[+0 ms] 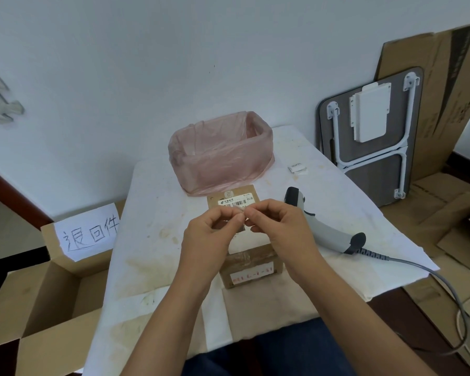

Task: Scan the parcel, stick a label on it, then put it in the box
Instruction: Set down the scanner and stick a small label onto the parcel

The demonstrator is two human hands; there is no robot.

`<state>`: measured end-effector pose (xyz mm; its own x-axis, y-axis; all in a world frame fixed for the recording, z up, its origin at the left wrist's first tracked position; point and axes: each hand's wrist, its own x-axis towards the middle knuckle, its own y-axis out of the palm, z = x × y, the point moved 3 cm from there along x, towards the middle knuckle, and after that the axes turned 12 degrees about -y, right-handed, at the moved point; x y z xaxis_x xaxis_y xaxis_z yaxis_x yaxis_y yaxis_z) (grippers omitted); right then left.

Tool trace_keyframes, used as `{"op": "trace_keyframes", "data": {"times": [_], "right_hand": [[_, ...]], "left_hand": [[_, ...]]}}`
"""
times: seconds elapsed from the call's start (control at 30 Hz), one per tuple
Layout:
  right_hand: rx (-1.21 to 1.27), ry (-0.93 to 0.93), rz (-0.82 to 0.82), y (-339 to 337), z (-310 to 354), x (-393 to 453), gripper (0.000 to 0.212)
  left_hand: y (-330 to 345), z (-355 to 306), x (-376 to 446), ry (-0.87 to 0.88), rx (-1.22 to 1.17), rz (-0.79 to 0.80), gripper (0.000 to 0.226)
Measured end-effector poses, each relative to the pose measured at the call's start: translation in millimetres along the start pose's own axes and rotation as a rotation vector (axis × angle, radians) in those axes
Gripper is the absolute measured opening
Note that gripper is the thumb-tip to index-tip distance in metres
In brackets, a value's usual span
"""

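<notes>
2 hands (243, 226) pinched together on a small thin label (241, 210) above the taped cardboard parcel (251, 260).

Surfaces — matt paper and card, some glossy film.
Parcel (251, 257): matt brown cardboard, shiny clear tape. Table cover (152, 226): white, stained, creased. Bin liner (220, 156): thin pink translucent plastic, wrinkled. Scanner (326, 229): smooth grey plastic — black ends.
</notes>
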<state>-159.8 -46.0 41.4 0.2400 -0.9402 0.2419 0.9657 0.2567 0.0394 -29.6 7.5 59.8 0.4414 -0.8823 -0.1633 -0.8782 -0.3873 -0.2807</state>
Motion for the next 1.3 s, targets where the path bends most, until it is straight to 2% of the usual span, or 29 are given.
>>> {"op": "trace_keyframes", "data": {"times": [0.13,0.4,0.5,0.73,0.9,1.0,1.17,1.3], "right_hand": [[-0.060,-0.016,0.026,-0.7,2.8,0.6,0.009],[-0.246,-0.056,0.030,-1.0,5.9,3.2,0.008],[-0.133,0.004,-0.016,-3.2,3.9,3.3,0.010],[0.281,0.273,-0.124,-4.6,-12.2,2.0,0.013],[0.395,0.270,-0.250,-11.3,-13.1,13.4,0.012],[0.317,0.188,-0.270,-10.0,-8.4,31.5,0.008],[0.113,0.064,-0.194,6.5,-2.6,92.9,0.006],[-0.182,-0.087,-0.148,32.4,0.4,163.2,0.008]], "left_hand": [[-1.8,1.8,0.6,-0.022,-0.034,0.009,0.007],[-8.5,-1.0,2.6,0.049,0.095,-0.104,0.007],[-13.0,0.1,5.0,-0.011,-0.022,-0.092,0.005],[-16.7,7.0,8.3,-0.182,-0.289,-0.006,0.014],[-26.4,10.7,16.6,-0.236,-0.424,0.018,0.016],[-37.7,15.6,27.2,-0.248,-0.421,-0.020,0.016],[-52.4,16.2,44.7,-0.239,-0.359,-0.038,0.012],[-66.2,11.1,63.9,-0.220,-0.316,-0.036,0.011]]}}
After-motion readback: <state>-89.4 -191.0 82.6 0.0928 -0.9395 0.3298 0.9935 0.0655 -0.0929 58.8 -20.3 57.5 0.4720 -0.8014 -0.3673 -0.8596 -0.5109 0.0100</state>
